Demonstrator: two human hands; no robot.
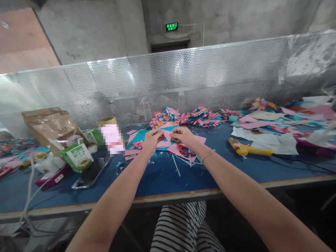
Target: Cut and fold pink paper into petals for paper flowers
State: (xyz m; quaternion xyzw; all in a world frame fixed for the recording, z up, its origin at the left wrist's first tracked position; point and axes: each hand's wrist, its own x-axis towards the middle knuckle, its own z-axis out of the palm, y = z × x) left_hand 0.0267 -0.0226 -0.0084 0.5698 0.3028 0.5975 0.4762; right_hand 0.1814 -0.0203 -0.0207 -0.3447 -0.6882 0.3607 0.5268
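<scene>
Both my hands are over the middle of the blue table (168,182), with a small piece of pink paper (167,134) between them. My left hand (154,138) pinches its left side. On the right side, the fingertips of my right hand (181,135) are closed on the same piece. Beneath them lie blue paper (139,135) and several pink sheets and cut scraps. Red-handled scissors (186,149) rest just below my right hand, partly covered by paper. Behind my hands is a heap of pink and blue paper flowers (183,117).
A yellow glue gun (249,150) lies to the right, near white tissue (273,138) and piled coloured paper. On the left are a phone (90,173), a green packet (77,156), a brown bag (49,126) and white cables (30,185). A perforated metal screen (183,77) borders the back.
</scene>
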